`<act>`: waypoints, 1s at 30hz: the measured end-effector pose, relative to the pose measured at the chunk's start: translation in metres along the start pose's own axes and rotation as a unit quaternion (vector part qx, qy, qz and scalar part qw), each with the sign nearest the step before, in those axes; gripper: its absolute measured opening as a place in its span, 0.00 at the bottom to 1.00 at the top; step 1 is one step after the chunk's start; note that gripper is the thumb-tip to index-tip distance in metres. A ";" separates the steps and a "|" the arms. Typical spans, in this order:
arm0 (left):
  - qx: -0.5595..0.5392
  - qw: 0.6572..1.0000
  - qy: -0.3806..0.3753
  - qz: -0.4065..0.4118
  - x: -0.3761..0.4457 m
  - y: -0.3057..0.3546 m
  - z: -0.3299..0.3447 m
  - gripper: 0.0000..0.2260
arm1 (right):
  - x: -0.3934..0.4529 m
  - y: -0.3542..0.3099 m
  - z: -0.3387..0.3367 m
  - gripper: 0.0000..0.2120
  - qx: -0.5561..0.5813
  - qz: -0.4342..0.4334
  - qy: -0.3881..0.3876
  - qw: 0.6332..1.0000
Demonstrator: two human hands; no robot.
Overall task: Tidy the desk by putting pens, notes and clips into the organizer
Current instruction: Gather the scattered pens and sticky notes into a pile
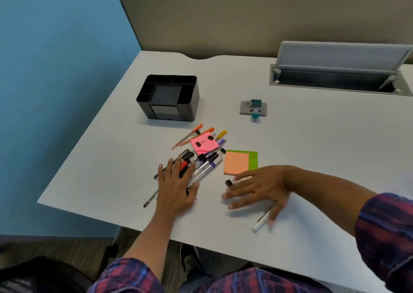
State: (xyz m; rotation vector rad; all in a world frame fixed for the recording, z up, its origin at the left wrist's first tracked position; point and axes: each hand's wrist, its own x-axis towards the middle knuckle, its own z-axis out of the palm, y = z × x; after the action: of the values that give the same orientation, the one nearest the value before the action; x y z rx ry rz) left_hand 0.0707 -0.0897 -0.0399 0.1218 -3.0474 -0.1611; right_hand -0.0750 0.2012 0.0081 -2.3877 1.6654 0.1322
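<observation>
the pile of pens, clips and pink notes lies mid-desk, just in front of the black organizer. the left hand lies flat on the pens, fingers spread. the right hand hovers spread, holding nothing, beside a binder clip and the orange notes.

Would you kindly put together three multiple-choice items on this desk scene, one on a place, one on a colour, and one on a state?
1. Where does the black organizer stand relative to the pile of pens?
A. beyond it, toward the far left
B. on top of it
C. at the near right edge

2. What colour is the pad lying under the orange sticky pad?
A. blue
B. green
C. white

3. How is the left hand?
A. a fist held in the air
B. pinching a clip
C. flat, fingers straight, on the pens

Answers: 1 A, it sits farther back and left. 2 B, the green pad shows along its right edge. 3 C, straight fingers lie over the pile.
</observation>
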 end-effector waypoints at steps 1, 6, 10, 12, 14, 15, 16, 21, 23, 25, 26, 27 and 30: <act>0.001 1.000 0.000 -0.001 0.000 0.001 0.000 0.27 | -0.004 -0.004 0.004 0.49 -0.016 -0.027 0.000 1.000; 0.001 1.000 -0.009 -0.004 -0.002 0.001 -0.001 0.28 | -0.006 -0.005 0.012 0.38 -0.058 -0.021 0.042 0.997; -0.005 1.000 -0.021 -0.005 -0.001 0.002 -0.003 0.28 | -0.001 -0.005 0.008 0.36 -0.067 0.083 0.042 0.993; -0.010 1.000 -0.025 -0.007 -0.001 0.002 -0.003 0.28 | 0.002 -0.004 0.008 0.38 -0.054 0.145 0.072 0.985; -0.018 0.999 -0.025 -0.005 -0.001 0.002 -0.002 0.29 | 0.005 -0.001 0.007 0.42 -0.025 0.219 0.112 0.969; -0.024 0.999 -0.020 -0.004 -0.001 0.002 -0.002 0.29 | 0.006 0.002 0.007 0.44 -0.011 0.263 0.119 0.957; -0.032 0.999 -0.012 0.000 0.000 0.002 -0.002 0.30 | 0.008 0.005 0.007 0.45 0.007 0.306 0.116 0.945; -0.048 0.997 0.036 0.039 0.023 0.001 -0.013 0.38 | 0.017 0.015 0.014 0.46 0.081 0.386 0.074 0.916; -0.046 0.998 0.022 0.034 0.037 -0.002 -0.014 0.45 | 0.022 0.018 0.017 0.45 0.086 0.398 0.082 0.910; -0.043 0.999 -0.014 0.026 0.050 -0.006 -0.013 0.51 | 0.027 0.020 0.021 0.42 0.091 0.409 0.098 0.903; -0.046 0.998 -0.038 0.023 0.055 -0.007 -0.011 0.53 | 0.030 0.020 0.024 0.41 0.096 0.415 0.111 0.898; -0.048 0.996 -0.066 0.020 0.059 -0.008 -0.011 0.53 | 0.031 0.020 0.026 0.40 0.102 0.421 0.124 0.893; -0.048 0.994 -0.099 0.005 0.062 -0.008 -0.008 0.51 | 0.034 0.022 0.030 0.40 0.119 0.431 0.155 0.881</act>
State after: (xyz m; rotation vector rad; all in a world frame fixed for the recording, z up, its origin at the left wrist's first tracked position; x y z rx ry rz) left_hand 0.0102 -0.1039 -0.0273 0.0888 -3.2286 -0.3377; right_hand -0.0820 0.1696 -0.0313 -1.3840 2.6001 -0.3133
